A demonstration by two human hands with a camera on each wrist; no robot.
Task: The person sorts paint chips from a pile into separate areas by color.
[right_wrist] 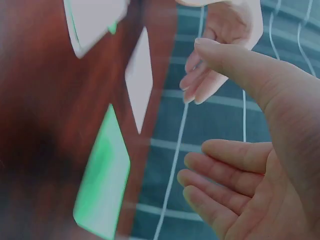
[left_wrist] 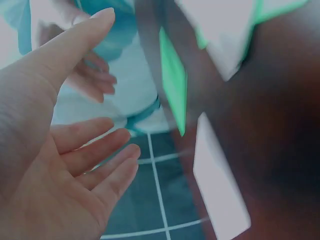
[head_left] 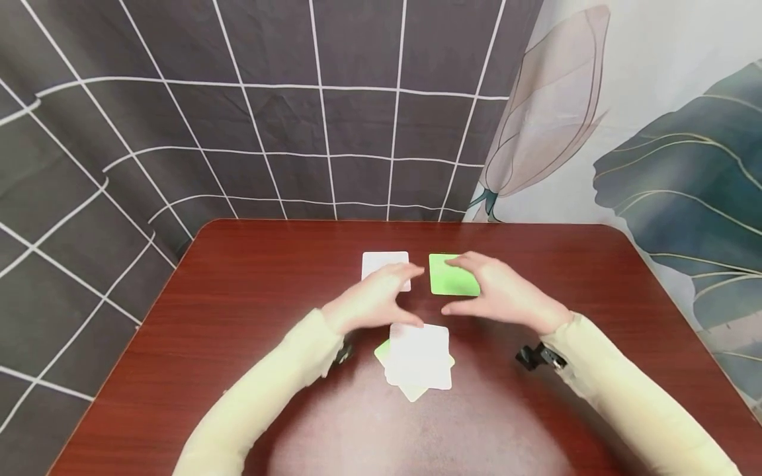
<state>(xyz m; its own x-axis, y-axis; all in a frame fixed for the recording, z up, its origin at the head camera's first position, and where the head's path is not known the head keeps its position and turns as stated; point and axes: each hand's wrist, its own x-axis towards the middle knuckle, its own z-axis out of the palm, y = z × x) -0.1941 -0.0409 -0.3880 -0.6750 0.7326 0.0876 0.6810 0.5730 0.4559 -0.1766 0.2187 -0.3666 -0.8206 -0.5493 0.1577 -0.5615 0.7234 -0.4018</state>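
Take the stack [head_left: 418, 357] as your landmark: a white square lies on top, with pale green corners poking out beneath it. The lower piece is turned askew to the top one, which is why those corners show at all.

Just beyond the stack, a little to its left, is the white card [head_left: 381, 260]. Also beyond it, to the right, the green card [head_left: 451, 281]. Both lie flat on the brown table [head_left: 268, 284], a strip of bare wood between them. That gap probably serves you: each piece presents its own edges, and neither overlaps the other.

Your left hand [head_left: 375, 301] is beyond the stack and to its left, covering part of the white card from the head view. Fingers extended, thumb spread away; it grips nothing. Your right hand [head_left: 506, 291] mirrors it, beyond the stack and to its right, likewise holding nothing, and hides one end of the green card.

Both wrist views show clear space between fingers and cards, so your hands hang above the table. The left thumb only seems to meet the stack from overhead. Palms face each other, thumbs spread, a pose that I judge leaves either hand free to pinch a thin edge.
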